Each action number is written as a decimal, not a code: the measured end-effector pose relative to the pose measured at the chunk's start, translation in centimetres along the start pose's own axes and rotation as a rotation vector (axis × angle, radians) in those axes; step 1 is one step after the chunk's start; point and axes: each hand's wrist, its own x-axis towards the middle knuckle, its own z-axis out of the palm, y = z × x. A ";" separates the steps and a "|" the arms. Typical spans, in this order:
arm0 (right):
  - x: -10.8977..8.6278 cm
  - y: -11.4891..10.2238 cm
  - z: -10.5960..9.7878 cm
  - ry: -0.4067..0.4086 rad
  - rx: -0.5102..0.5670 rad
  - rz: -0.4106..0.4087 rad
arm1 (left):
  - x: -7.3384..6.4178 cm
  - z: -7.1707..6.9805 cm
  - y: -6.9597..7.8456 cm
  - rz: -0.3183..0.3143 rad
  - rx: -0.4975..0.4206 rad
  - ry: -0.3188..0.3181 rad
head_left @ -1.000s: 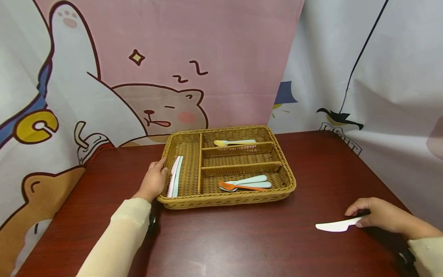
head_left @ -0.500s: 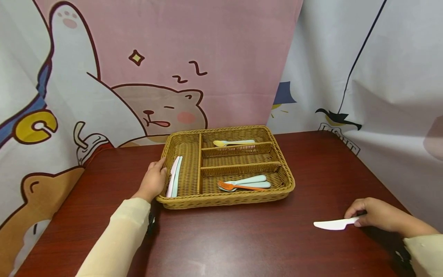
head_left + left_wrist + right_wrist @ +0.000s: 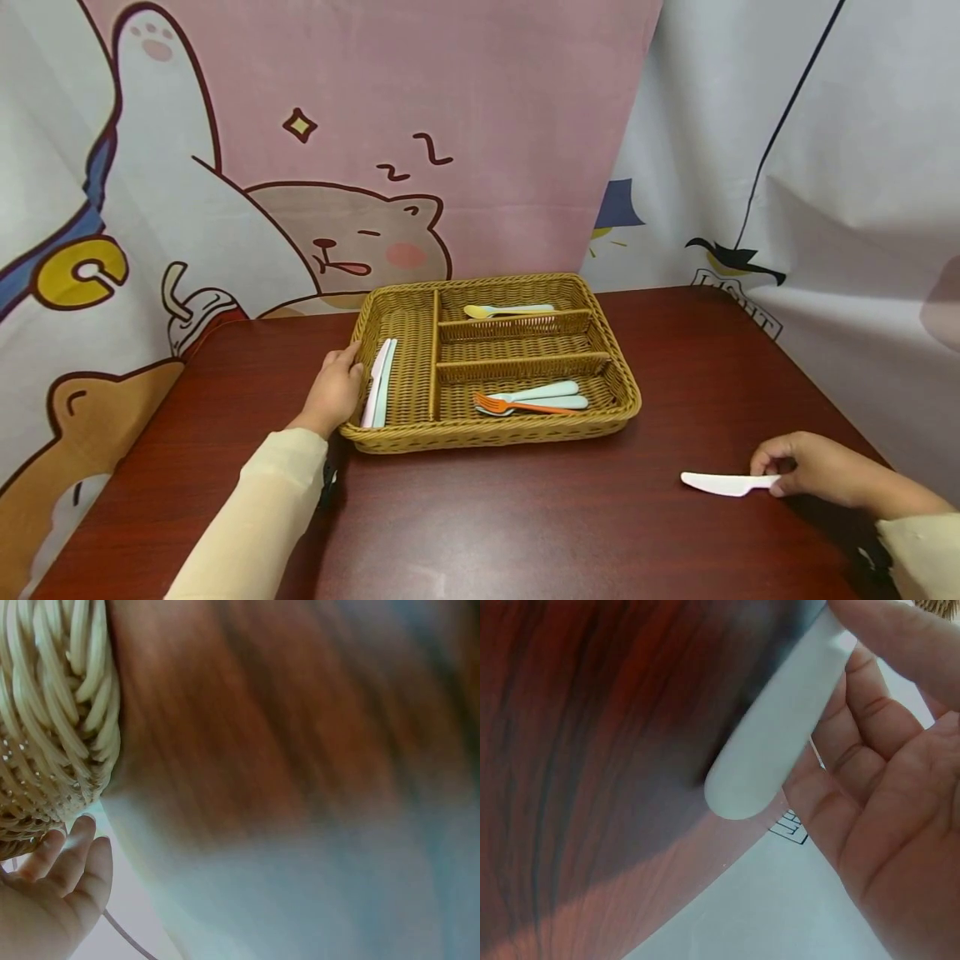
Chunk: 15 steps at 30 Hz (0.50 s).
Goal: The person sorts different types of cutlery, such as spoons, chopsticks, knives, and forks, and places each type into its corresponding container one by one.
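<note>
On the right side of the table, my right hand [image 3: 817, 468] pinches a white knife [image 3: 722, 483] by its handle, blade pointing left. The right wrist view shows the rounded handle end [image 3: 750, 784] sticking out past the thumb and fingers. My left hand [image 3: 336, 390] holds the left rim of a wicker cutlery tray [image 3: 495, 432]. From the left wrist view, several of its fingers [image 3: 71, 859] lie against the outer wall; the thumb is out of sight there. A pink knife [image 3: 372, 392] and a pale green knife [image 3: 386, 385] lie in the tray's left compartment.
An orange fork [image 3: 525, 406] lies with pale cutlery [image 3: 551, 389] in the front right compartment. A yellow spoon [image 3: 476, 312] and pale cutlery lie in the back one. A printed curtain [image 3: 525, 133] hangs behind the dark red table [image 3: 540, 517].
The white knife has turned slightly in my right hand, its blade tip rising a little in the view. The left hand and the tray stay in place.
</note>
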 end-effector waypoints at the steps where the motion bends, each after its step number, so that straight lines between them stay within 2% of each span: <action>1: -0.1 0.0 0.0 0.008 -0.003 0.001 | 0.0 0.0 0.0 -0.001 0.000 0.000; 8: -0.3 -0.3 -0.1 0.114 -0.056 0.046 | 0.1 0.1 -0.1 0.003 -0.004 0.004; 15: 0.9 -1.6 -0.2 0.279 -0.124 0.136 | 0.1 0.2 -0.2 0.014 -0.007 0.024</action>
